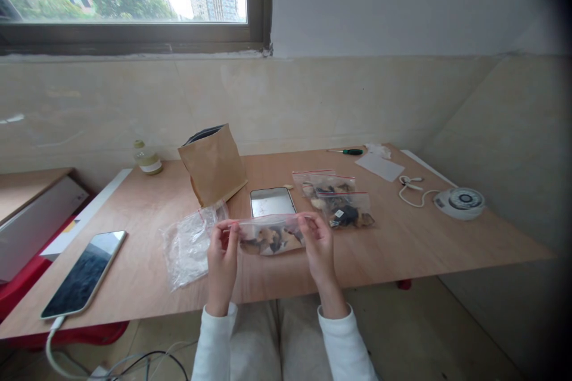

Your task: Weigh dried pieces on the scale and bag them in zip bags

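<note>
The pack (270,238) barred the gap between left hand (222,262) and right hand (319,247). Table (402,244) lay open rightward, before the cable (411,183). Plastic bags (187,250) flanked the left hand, the paper bag (214,166) behind them; other packs (351,209) crowded beyond the right.

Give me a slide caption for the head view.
Left hand and right hand hold a clear plastic zip bag of brown and black pieces at a brown wooden table.

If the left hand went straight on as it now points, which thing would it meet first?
The left hand would probably meet the brown paper bag first. If it is low, it might brush the clear plastic before that; its height is unclear.
</note>
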The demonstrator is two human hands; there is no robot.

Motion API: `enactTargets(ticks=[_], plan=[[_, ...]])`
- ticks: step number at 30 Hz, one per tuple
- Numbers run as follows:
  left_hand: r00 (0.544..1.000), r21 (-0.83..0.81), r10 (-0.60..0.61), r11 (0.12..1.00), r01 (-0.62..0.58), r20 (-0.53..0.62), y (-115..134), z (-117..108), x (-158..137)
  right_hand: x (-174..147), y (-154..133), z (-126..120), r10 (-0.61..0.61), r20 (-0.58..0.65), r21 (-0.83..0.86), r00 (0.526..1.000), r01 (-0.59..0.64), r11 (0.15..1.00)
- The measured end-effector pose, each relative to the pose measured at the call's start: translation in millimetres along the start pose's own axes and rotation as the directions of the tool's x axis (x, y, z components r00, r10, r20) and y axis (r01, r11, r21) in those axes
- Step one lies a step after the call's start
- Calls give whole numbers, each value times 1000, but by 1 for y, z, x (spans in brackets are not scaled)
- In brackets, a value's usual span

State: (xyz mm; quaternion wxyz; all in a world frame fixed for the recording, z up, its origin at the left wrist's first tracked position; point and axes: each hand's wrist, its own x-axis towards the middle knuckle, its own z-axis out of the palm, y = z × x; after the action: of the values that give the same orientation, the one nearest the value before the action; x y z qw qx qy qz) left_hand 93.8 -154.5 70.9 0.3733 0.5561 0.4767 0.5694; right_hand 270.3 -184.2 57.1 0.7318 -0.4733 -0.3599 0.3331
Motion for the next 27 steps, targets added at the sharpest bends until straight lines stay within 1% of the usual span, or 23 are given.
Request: enactTargets(ticks=[2, 4, 7, 9, 11, 16, 18, 22, 27], plan=[[1000, -69, -31, 997, 31, -1, 4, 1, -2, 0, 1, 3, 51, 39, 57, 998, -53, 997], [999, -96, -46, 994, 46, -2, 7, 1, -3, -1, 2, 5, 84, 82, 96, 993, -91, 991], [998, -70, -56, 996, 58, 30, 8, -1, -4, -1, 3, 8, 124, 137, 117, 983, -141, 983], [997, -51, -58, 997, 60, 49, 7, -2, -3, -1, 2, 9, 127, 169, 108, 978, -146, 983], [997, -47, -54, 997, 57, 48, 7, -4, -3, -1, 1, 9, 113, 174, 89, 978, -129, 988], [996, -39, -79, 996, 80, 29, 9, -7, -4, -1, 0, 7, 82, 107, 4, 991, -83, 997], [996, -28, -91, 995, 91, 19, 9, -6, -5, -1, 1, 5, 52, 97, -33, 994, -49, 998], [997, -48, -76, 996, 76, 4, 10, -4, -6, 0, 1, 2, -14, 95, -39, 995, 18, 999], [997, -53, -78, 996, 77, -23, 9, -1, -7, -1, 0, 1, -26, 128, -55, 991, 34, 998]])
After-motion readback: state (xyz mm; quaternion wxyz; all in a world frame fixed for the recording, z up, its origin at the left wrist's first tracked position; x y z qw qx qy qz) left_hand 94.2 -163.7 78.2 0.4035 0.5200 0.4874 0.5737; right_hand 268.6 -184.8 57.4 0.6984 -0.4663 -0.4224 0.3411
